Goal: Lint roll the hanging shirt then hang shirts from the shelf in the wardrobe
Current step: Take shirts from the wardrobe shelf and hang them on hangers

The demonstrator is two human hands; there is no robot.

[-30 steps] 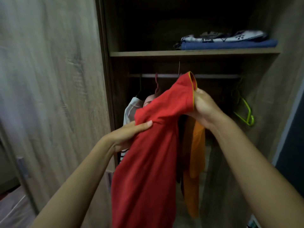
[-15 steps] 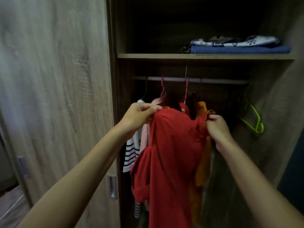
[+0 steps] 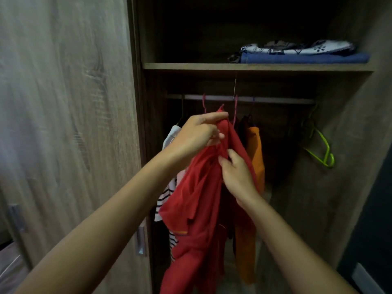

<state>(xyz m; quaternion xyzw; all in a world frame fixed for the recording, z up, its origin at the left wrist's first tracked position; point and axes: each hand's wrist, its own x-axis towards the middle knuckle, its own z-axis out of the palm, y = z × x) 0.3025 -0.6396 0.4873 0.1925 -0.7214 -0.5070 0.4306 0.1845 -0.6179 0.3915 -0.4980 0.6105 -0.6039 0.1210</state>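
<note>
The red shirt [image 3: 197, 200] hangs at centre frame, bunched between both hands. The left hand [image 3: 196, 134] pinches its top just below the rail [image 3: 275, 100]; the right hand [image 3: 237, 175], lower and just right, grips a fold of it. Behind, touching the shirt: a striped top [image 3: 167, 194] to the left, an orange garment [image 3: 254, 158] to the right. Right of these the rail is open, except for a green hanger [image 3: 320, 149] near the right wall. Above, the shelf [image 3: 212, 66] carries folded clothes [image 3: 301, 54] at upper right. A wood-grain door [image 3: 63, 124] fills the left.
</note>
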